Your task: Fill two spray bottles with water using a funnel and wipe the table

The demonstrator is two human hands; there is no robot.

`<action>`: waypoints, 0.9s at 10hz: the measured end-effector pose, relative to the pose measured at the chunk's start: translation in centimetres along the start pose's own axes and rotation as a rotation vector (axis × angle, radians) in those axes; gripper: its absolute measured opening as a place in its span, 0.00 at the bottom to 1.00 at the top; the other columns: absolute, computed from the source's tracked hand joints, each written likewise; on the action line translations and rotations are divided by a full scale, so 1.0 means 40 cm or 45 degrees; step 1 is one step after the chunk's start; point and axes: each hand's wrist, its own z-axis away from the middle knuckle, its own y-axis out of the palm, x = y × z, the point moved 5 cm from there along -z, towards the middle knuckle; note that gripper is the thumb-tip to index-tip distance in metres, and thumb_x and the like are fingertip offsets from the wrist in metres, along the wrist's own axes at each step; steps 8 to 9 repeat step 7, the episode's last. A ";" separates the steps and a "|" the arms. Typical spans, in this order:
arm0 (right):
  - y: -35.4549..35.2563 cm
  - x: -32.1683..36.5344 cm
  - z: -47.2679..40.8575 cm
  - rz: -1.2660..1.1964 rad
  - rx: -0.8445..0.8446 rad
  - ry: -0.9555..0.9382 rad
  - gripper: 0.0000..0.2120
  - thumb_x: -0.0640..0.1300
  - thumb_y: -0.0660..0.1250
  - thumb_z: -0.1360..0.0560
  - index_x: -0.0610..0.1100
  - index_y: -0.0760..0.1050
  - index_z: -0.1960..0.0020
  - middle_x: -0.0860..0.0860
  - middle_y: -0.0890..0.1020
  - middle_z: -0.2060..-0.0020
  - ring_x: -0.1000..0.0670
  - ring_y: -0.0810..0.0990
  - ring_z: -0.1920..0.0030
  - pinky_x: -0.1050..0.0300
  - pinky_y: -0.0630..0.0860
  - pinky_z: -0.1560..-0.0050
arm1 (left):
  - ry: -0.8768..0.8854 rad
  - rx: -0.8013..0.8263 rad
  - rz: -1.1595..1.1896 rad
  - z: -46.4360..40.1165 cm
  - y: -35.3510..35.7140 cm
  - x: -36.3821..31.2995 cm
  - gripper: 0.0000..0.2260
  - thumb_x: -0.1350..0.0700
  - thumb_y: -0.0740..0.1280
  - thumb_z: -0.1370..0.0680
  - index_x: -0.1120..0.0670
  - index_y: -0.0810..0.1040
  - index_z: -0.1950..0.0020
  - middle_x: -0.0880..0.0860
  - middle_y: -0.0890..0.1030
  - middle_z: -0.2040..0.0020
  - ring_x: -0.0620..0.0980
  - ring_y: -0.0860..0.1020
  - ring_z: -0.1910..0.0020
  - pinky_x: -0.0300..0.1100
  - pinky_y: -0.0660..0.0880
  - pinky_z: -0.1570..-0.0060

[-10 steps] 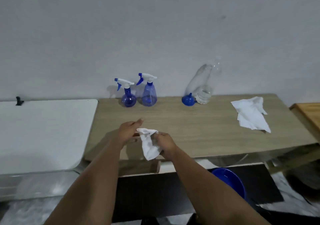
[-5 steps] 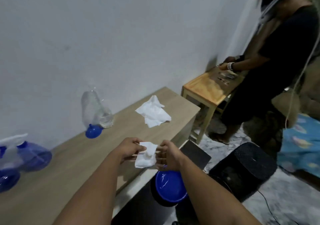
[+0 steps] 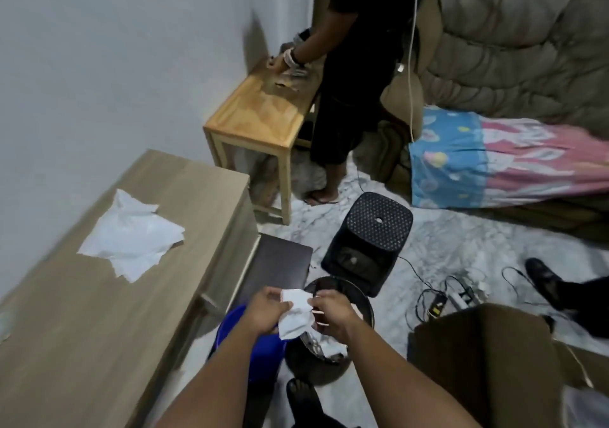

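Note:
A crumpled white tissue (image 3: pixel 296 312) hangs between my left hand (image 3: pixel 267 309) and my right hand (image 3: pixel 333 312); both pinch its top edge. The tissue is held above a dark waste bin (image 3: pixel 359 299) on the floor, off the right end of the wooden table (image 3: pixel 82 312). More white tissues (image 3: pixel 131 239) lie spread on the table. The spray bottles and funnel are out of view.
A blue bucket (image 3: pixel 230 328) stands beside the bin, against the table. A black plastic stool (image 3: pixel 369 243) stands beyond. Another person stands at a small wooden side table (image 3: pixel 260 111). Cables (image 3: pixel 441 295) lie on the floor; a brown box (image 3: pixel 487 361) is at right.
My view has swung right, away from the bottles. Both hands carried the tissue from over the table's front edge to above the waste bin.

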 end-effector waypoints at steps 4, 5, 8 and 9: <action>-0.292 -0.124 -0.194 0.006 -0.380 0.147 0.09 0.38 0.67 0.19 0.39 0.82 0.41 0.43 0.81 0.50 0.44 0.81 0.54 0.44 0.84 0.47 | -0.164 0.299 -0.258 -0.234 0.368 0.084 0.13 0.61 0.73 0.24 0.57 0.80 0.40 0.56 0.81 0.41 0.53 0.80 0.47 0.42 0.76 0.44; -0.314 -0.115 -0.228 0.040 -0.426 0.167 0.14 0.35 0.66 0.20 0.31 0.79 0.36 0.37 0.82 0.48 0.46 0.79 0.57 0.48 0.82 0.53 | -0.176 0.358 -0.361 -0.261 0.406 0.086 0.22 0.56 0.73 0.24 0.56 0.76 0.31 0.54 0.77 0.35 0.52 0.78 0.39 0.38 0.72 0.42; -0.275 -0.100 -0.244 -0.013 -0.425 0.184 0.22 0.39 0.68 0.21 0.41 0.74 0.27 0.41 0.82 0.41 0.36 0.84 0.44 0.45 0.82 0.49 | -0.154 0.309 -0.416 -0.268 0.374 0.092 0.23 0.55 0.71 0.22 0.55 0.73 0.27 0.55 0.77 0.31 0.55 0.78 0.37 0.42 0.74 0.37; -0.275 -0.100 -0.244 -0.013 -0.425 0.184 0.22 0.39 0.68 0.21 0.41 0.74 0.27 0.41 0.82 0.41 0.36 0.84 0.44 0.45 0.82 0.49 | -0.154 0.309 -0.416 -0.268 0.374 0.092 0.23 0.55 0.71 0.22 0.55 0.73 0.27 0.55 0.77 0.31 0.55 0.78 0.37 0.42 0.74 0.37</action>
